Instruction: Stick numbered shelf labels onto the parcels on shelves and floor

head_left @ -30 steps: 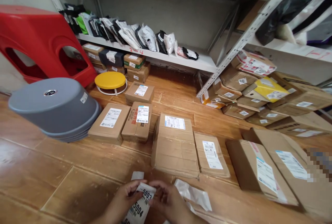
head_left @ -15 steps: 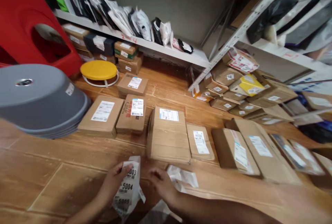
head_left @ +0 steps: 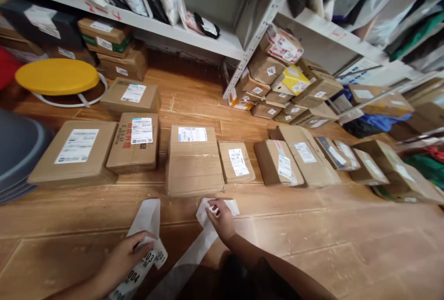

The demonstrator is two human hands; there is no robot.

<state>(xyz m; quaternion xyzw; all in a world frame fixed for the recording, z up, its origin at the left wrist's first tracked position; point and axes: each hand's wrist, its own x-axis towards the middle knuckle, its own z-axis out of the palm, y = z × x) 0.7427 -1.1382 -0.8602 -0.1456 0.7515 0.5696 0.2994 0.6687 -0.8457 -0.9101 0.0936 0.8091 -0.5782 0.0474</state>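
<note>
My left hand (head_left: 123,257) is closed on a strip of white number labels (head_left: 145,263) printed 5003 and 5004, low on the wooden floor. Its blank end (head_left: 147,214) trails up toward the boxes. My right hand (head_left: 219,216) pinches something small and white over a strip of white backing paper (head_left: 203,240) that lies on the floor in front of a large taped cardboard box (head_left: 193,161). A smaller labelled box (head_left: 237,162) sits just to the right of that one.
A row of labelled cardboard boxes (head_left: 305,163) runs across the floor. More boxes (head_left: 284,87) are piled under the metal shelving (head_left: 194,38), which holds bagged parcels. A yellow stool (head_left: 57,78) and grey stacked stools (head_left: 15,154) stand at left.
The view has swung right and down. My hands have parted: the left keeps the label strip, the right has reached forward onto the backing paper near the large box.
</note>
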